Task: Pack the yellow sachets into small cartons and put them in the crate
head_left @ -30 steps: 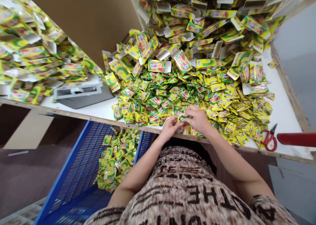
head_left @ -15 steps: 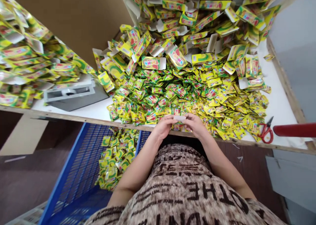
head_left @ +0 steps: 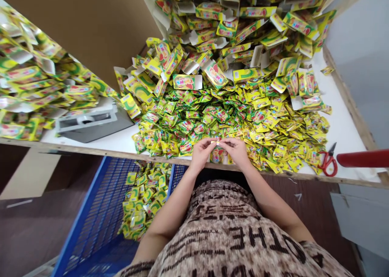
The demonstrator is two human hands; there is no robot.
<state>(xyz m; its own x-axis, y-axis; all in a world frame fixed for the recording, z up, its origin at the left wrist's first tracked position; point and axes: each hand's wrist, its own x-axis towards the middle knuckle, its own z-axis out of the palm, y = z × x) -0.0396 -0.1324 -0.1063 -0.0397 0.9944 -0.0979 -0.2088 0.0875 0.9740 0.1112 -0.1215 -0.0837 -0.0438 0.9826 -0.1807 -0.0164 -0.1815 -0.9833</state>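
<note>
At the table's front edge my left hand (head_left: 200, 153) and my right hand (head_left: 236, 152) meet, thumbs and fingers pinched along the top end of one small yellow-green box (head_left: 217, 154). A narrow pale edge of it shows between the fingertips; the printed face hangs below, between the palms. Just beyond the hands lies a broad heap of small yellow-green sachets (head_left: 209, 117). Behind that heap, many printed boxes (head_left: 187, 82) are piled up, several with white end flaps standing open.
Red-handled scissors (head_left: 328, 163) lie on the right beside a red bar (head_left: 363, 159). On the left are a grey frame-like object (head_left: 86, 121), a brown cardboard panel (head_left: 88, 25) and more boxes (head_left: 26, 76). Below the table, a blue crate (head_left: 88, 212) holds filled-looking boxes (head_left: 142, 200).
The white flap at the box's top has been folded down to a narrow edge. Both hands have drawn closer together, with the thumbs now pressing at the top.
</note>
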